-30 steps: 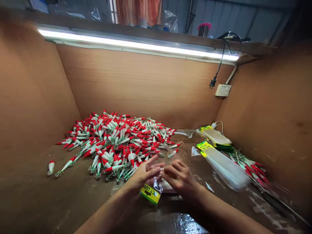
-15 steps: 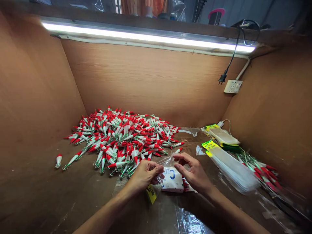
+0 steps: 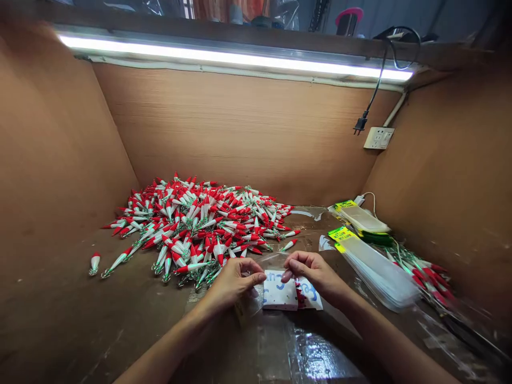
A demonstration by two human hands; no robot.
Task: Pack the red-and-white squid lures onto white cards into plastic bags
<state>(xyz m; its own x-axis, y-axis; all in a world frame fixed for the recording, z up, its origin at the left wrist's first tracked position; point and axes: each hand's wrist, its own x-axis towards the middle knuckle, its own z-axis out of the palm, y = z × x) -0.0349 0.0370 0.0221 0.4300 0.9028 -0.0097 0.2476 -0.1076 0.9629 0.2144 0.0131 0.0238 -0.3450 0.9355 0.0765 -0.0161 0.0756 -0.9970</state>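
My left hand [image 3: 236,280] pinches a clear plastic bag [image 3: 252,301] whose yellow label hangs blurred below the fingers. Thumb and fingertips of my right hand [image 3: 308,269] are pressed together at the bag's upper right edge; what they grip is too thin to make out. Under and between both hands lies a white printed packet [image 3: 280,293] with blue lettering and red bits showing at its right part. A big heap of red-and-white lures [image 3: 208,224] with green-tinted hooks spreads beyond my left hand.
Stacked clear bags with yellow headers [image 3: 372,266] lie right of my right hand, with another stack [image 3: 364,218] behind. More lures [image 3: 430,280] sit at far right. A black plug [image 3: 360,124] hangs near the wall socket [image 3: 378,137].
My right fingertips have closed together and moved slightly left and down. The bag's yellow label has turned or shifted below my left hand, and more blue lettering shows on the packet.
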